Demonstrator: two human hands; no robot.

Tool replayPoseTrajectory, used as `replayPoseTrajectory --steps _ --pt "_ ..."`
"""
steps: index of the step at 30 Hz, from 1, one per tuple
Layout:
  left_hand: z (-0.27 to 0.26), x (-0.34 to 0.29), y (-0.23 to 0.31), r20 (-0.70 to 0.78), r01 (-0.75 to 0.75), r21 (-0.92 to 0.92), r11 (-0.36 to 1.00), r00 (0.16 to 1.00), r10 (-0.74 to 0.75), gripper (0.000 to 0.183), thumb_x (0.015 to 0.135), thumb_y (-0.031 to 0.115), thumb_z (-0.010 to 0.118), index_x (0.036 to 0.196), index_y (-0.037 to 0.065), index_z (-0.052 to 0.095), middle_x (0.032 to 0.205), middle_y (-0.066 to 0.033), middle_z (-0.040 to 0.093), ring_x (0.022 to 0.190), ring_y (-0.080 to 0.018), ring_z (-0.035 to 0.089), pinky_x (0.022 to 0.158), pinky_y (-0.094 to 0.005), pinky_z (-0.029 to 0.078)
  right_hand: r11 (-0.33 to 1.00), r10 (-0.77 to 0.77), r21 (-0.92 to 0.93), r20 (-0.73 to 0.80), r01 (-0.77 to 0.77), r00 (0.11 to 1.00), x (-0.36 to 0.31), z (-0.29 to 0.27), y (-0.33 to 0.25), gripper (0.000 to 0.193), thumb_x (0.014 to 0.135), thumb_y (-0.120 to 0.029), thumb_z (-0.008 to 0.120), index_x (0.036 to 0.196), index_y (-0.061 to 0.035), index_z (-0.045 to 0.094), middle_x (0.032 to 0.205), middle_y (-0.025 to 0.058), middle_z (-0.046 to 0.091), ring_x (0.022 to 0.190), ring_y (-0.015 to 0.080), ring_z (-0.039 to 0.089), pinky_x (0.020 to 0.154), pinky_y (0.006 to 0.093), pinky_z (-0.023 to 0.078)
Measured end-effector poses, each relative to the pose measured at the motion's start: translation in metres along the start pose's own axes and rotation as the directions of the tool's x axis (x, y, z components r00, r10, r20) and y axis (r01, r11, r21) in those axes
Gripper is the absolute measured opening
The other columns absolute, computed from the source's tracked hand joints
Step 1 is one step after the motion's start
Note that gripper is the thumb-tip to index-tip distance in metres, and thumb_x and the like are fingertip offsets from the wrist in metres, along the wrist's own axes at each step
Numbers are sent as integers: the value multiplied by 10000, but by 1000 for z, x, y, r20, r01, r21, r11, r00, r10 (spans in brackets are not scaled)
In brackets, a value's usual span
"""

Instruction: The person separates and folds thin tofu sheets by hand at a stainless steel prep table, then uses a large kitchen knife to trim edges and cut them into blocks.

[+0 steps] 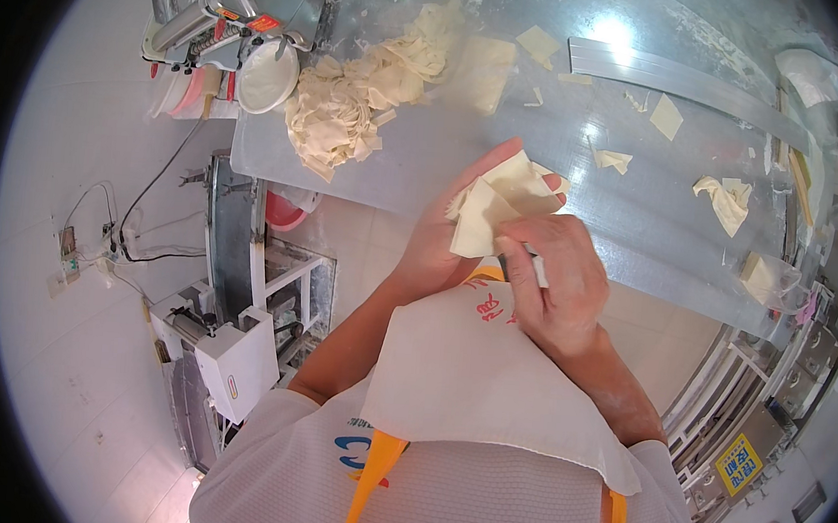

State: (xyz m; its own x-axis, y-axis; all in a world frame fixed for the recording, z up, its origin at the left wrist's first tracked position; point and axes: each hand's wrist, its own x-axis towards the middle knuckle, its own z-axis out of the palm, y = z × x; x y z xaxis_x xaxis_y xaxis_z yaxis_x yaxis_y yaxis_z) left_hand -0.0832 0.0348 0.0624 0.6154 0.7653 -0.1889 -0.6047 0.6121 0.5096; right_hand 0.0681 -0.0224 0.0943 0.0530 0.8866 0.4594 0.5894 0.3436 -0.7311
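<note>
1. Steel worktable (636,218), dusted with flour, fills the upper view; pale tiled floor below and left of it.
2. Left hand (445,229) cupped under a stack of thin dough sheets (496,204), fingers curled up behind it, at the table's near edge.
3. Right hand (558,281) closed, thumb and fingertips pinching the stack's lower corner.
4. Heap of dough trimmings (352,106) on the table, beyond and left of the hands.
5. White bowl (267,76) just left of the heap, beside a roller machine (233,6) at the table's far left.
6. Loose dough squares (724,200) scattered on the table, right of the hands.
7. White apron bib (470,372) below the hands.
</note>
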Motion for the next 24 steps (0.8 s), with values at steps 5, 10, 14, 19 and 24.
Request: replayPoseTrajectory --steps 5,10,14,19,24 --pt "0 -2 0 -22 -23 146 989 999 26 759 1034 78 714 1693 73 337 1560 -202 559 1439 -308 569 1180 -431 498 991 106 -65 -130 -116 986 7 -1 13 246 862 75 789 1086 6 715 997 116 704 819 266 615 708 379 513" --pt "-1 -2 0 -11 -15 123 992 1000 16 755 1038 59 696 1697 58 326 1615 -195 513 1463 -287 550 1186 -412 490 983 143 -88 -162 -158 976 7 4 14 250 879 41 808 1102 -12 708 1037 120 704 834 251 625 710 368 514" --pt "-1 -1 -1 18 -25 109 994 1000 24 754 1043 64 692 1701 77 326 1633 -207 493 1474 -300 539 1194 -416 482 969 230 -56 -144 -240 962 9 5 11 242 884 19 813 1098 -24 708 1038 117 707 824 235 647 706 356 532" --pt "1 -1 -1 18 -32 115 993 999 30 741 1050 67 682 1702 91 330 1641 -219 482 1492 -314 521 1204 -427 471 935 354 9 -106 -356 929 8 4 9 214 883 0 819 1061 -42 709 984 95 696 766 209 661 694 344 544" --pt "-2 0 -1 10 -30 119 992 1000 29 731 1055 51 667 1703 90 329 1648 -221 472 1496 -316 516 1213 -431 460 910 414 35 -94 -412 906 8 5 8 204 890 8 834 1040 -18 699 913 43 672 796 144 616 723 312 523"
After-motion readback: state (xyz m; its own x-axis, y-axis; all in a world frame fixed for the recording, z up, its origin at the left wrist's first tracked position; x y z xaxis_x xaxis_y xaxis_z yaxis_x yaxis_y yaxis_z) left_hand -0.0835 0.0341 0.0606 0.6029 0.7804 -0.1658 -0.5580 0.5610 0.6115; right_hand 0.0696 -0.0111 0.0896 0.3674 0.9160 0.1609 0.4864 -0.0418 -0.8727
